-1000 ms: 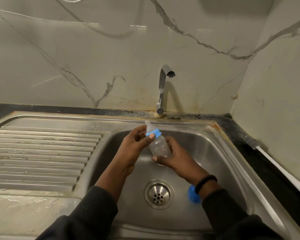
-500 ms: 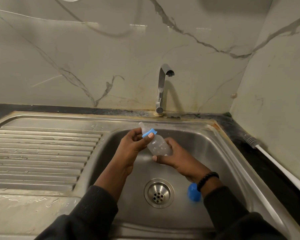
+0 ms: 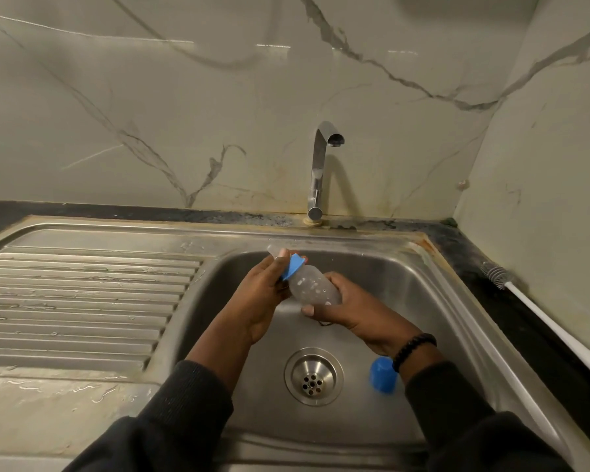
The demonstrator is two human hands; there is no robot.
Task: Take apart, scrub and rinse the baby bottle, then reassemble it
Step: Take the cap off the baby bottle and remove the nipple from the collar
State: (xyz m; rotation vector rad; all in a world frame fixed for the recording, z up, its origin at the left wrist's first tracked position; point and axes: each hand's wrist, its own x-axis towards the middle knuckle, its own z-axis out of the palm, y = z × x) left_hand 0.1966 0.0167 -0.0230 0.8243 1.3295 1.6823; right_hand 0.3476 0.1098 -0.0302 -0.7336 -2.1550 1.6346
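Head view: one baby bottle [image 3: 312, 289] over sink [image 3: 406, 264]; left hand [image 3: 264, 287] grips blue collar [image 3: 293, 266], right hand [image 3: 353, 310] grips body. One blue cap [image 3: 382, 374] on sink floor; one brush [image 3: 539, 318] right of sink.

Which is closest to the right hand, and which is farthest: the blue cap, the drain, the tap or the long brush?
1. Blue cap: in the sink, beside the right hand's wrist.
2. Drain: basin floor, left of the cap.
3. Tap: behind the sink.
4. Brush: far right counter.

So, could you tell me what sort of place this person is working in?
Most likely a home kitchen: a steel sink with a ribbed drainboard, a chrome tap against a marble-look backsplash, and a bottle brush on the dark counter.
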